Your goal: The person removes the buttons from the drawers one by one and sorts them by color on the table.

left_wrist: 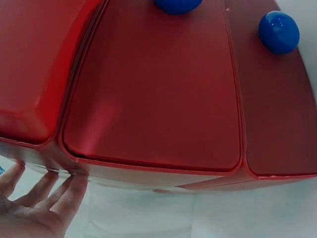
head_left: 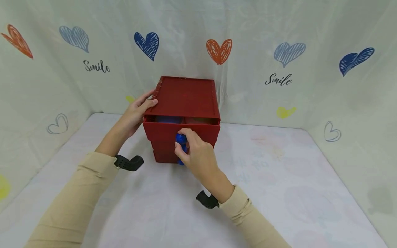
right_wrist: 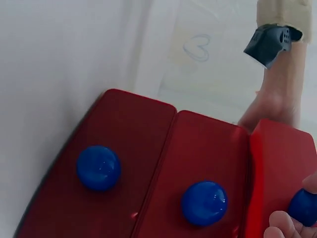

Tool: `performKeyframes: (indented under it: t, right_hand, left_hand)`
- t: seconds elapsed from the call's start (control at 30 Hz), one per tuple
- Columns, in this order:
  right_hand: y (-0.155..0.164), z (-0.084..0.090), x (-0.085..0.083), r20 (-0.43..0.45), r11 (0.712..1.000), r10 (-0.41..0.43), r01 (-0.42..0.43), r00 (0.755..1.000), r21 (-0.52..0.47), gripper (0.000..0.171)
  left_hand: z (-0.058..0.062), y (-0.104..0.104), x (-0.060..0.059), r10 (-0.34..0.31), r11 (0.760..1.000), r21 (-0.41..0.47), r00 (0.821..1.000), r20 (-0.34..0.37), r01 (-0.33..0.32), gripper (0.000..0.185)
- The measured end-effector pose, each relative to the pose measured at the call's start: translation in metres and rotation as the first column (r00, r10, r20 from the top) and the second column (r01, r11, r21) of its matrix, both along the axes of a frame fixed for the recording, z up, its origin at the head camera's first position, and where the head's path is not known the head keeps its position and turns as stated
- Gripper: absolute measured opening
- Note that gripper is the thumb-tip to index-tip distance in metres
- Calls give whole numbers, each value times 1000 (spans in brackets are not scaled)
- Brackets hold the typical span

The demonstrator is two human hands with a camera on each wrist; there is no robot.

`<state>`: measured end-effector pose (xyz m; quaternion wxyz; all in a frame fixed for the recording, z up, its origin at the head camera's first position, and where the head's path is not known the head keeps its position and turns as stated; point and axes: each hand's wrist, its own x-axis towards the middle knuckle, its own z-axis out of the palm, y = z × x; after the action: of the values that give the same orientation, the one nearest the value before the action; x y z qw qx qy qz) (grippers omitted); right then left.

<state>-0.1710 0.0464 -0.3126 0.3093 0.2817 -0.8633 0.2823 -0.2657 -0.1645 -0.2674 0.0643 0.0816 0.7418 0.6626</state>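
Note:
A red drawer cabinet (head_left: 186, 96) stands at the back middle of the white table (head_left: 279, 193). Its top drawer (head_left: 201, 132) is pulled out a little, and blue and reddish things show in the gap. My right hand (head_left: 181, 140) pinches that drawer's blue knob (head_left: 181, 139) between thumb and fingers; the right wrist view shows the knob (right_wrist: 303, 207) at my fingertips (right_wrist: 280, 225). My left hand (head_left: 145, 102) rests against the cabinet's upper left edge, thumb on top. In the left wrist view its straight fingers (left_wrist: 47, 191) touch the red cabinet (left_wrist: 153, 89).
Two lower drawers carry blue knobs (right_wrist: 99, 167) (right_wrist: 204, 202). A cloth backdrop (head_left: 279, 51) printed with hearts walls in the table at the back and both sides. Bare tabletop lies in front of and to the right of the cabinet.

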Motion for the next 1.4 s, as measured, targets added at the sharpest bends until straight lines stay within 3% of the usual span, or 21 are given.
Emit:
performKeyframes:
  t: [0.43, 1.03, 1.4]
  right_hand:
    - [-3, -3, 16, 21, 999, 3, -2, 1000, -33, 31]
    - [-1, -6, 35, -18, 998, 24, -25, 1000, -53, 28]
    - [3, -3, 54, 37, 998, 39, -37, 999, -53, 31]
  left_hand:
    - [-2, -2, 0, -8, 1000, -21, 1000, -18, 8, 61]
    - [-2, -4, -1, -23, 999, -39, 999, -38, 21, 62]
    - [-3, -2, 0, -30, 999, -25, 998, -53, 28, 60]
